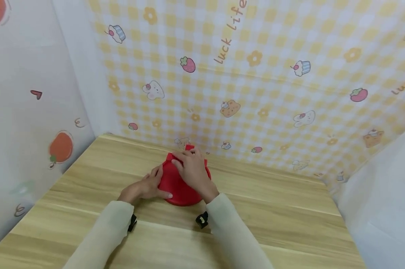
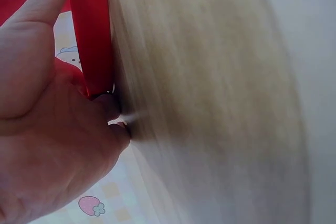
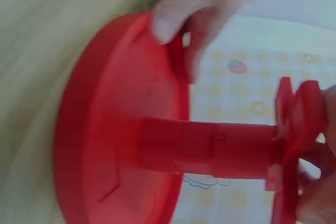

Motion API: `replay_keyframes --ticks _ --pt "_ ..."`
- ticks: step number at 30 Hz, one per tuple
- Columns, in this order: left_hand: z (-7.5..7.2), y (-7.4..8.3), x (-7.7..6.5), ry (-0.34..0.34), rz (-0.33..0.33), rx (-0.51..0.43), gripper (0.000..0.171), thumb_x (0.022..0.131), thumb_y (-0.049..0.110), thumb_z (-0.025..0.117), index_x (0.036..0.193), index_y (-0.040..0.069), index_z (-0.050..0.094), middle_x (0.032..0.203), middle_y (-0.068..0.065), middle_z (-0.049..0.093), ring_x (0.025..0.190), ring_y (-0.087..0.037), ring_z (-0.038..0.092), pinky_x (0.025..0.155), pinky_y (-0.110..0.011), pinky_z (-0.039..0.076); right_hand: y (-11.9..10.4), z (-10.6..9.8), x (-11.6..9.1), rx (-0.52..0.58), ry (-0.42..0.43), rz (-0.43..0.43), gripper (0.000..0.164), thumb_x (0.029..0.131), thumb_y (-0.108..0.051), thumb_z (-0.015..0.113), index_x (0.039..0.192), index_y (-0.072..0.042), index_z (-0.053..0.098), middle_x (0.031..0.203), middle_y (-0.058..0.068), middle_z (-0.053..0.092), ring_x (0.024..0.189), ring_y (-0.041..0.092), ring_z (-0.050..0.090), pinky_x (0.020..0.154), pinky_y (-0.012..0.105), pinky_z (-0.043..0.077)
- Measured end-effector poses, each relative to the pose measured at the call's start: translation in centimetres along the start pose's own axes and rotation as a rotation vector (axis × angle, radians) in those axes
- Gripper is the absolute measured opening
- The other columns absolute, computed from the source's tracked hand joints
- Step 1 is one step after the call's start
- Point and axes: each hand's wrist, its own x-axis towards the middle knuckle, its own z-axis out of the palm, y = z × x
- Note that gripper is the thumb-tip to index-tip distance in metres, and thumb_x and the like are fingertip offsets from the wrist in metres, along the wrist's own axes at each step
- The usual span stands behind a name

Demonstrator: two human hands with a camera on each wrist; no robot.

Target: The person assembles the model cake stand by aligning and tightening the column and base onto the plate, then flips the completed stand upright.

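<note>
A red plastic stand (image 1: 178, 189) rests on the wooden table, with a round, rimmed base. From the base's middle rises a short post (image 3: 210, 148), topped by a red piece with flat arms (image 3: 286, 129). My left hand (image 1: 150, 185) holds the base at its left side, thumb over the rim and fingers along the outer wall (image 2: 93, 35). Above the base, my right hand (image 1: 193, 169) grips the red top piece and hides part of it in the head view. Only some right fingers (image 3: 323, 192) show at the edge of the right wrist view.
The pale wooden table (image 1: 273, 209) meets a yellow checked backdrop (image 1: 242, 82) close behind the stand. A white printed panel (image 1: 30, 112) borders the left side, and another white surface (image 1: 384, 186) stands at the right. Black camera mounts (image 1: 202, 219) sit at both wrists.
</note>
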Motion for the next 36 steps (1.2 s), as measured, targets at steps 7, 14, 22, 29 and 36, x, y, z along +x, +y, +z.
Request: replay_keyframes --ticks 7,14,22,29,36 --pt "-0.1 0.7 0.3 0.005 -0.006 0.024 0.119 0.087 0.048 0.072 0.153 -0.009 -0.009 0.160 -0.027 0.000 0.145 -0.050 0.010 0.120 -0.060 0.008 1.4 -1.4 -0.6 0.241 0.086 -0.003 0.026 0.099 -0.021 0.062 0.121 -0.013 0.073 0.120 0.005 0.071 0.114 0.023 0.056 0.105 0.043 0.042" --pt "-0.2 0.7 0.4 0.006 -0.045 0.013 0.121 0.085 0.050 0.074 0.155 -0.006 -0.009 0.161 -0.026 0.000 0.144 -0.055 0.009 0.116 -0.064 0.021 4.9 -2.2 -2.6 0.456 0.205 0.165 0.027 0.096 -0.009 0.063 0.122 -0.004 0.069 0.126 0.011 0.068 0.122 0.027 0.058 0.105 0.046 0.045" --pt "-0.2 0.4 0.0 0.007 -0.048 -0.027 0.123 0.084 0.046 0.076 0.154 -0.007 -0.010 0.160 -0.028 -0.001 0.144 -0.054 0.006 0.117 -0.065 0.015 6.5 -2.0 -4.6 0.540 0.112 0.212 0.028 0.098 -0.010 0.062 0.125 -0.009 0.068 0.122 0.007 0.069 0.109 0.022 0.064 0.089 0.044 0.054" --pt "0.1 0.1 0.0 0.005 -0.042 -0.030 0.122 0.085 0.047 0.075 0.154 -0.007 -0.011 0.160 -0.028 -0.002 0.144 -0.055 0.005 0.117 -0.065 0.013 6.4 -2.3 -5.5 0.527 0.092 0.190 0.022 0.097 -0.009 0.062 0.117 -0.008 0.072 0.115 0.007 0.071 0.096 0.020 0.069 0.079 0.034 0.059" --pt "0.0 0.2 0.0 0.008 -0.010 -0.033 0.122 0.085 0.046 0.075 0.153 -0.008 -0.010 0.159 -0.028 0.000 0.144 -0.052 0.009 0.119 -0.063 0.009 5.9 -2.5 -6.0 0.478 0.062 0.147 0.018 0.096 -0.008 0.064 0.108 -0.009 0.076 0.105 0.005 0.073 0.088 0.015 0.066 0.073 0.027 0.057"
